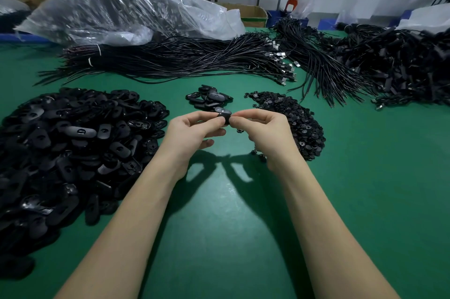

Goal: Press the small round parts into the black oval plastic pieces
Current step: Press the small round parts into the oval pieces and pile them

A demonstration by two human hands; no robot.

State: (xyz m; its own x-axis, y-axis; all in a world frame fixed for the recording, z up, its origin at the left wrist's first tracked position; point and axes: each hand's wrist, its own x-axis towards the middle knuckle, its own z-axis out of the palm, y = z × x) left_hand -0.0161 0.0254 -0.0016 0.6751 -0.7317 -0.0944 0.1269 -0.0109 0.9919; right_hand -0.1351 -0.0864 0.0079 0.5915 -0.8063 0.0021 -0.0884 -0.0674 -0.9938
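Pinching from both sides, the left hand [194, 129] and the right hand [264, 128] meet over the green table [219, 225] on one black oval piece [223, 113]. The left fingers [214, 121] curl round its near end and the right fingertips [239, 116] close on its other end; whether a round part sits under those tips cannot be told, since they cover that spot. My guess is that this piece is mid-press.

Just beyond the fingers lies a small heap of oval pieces [209, 98], few in number, which I take for the finished ones, though their centres are too small to check. Just to the right of the right fingers spreads the pile of small round parts [292, 116], still plentiful. Well to the left of the left fingers sits the big heap of oval pieces [68, 143], many showing an open hole, so most of the work appears left to do.

Farther out beyond the fingers lie bundled black cables [182, 60] and a clear plastic bag [121, 9].
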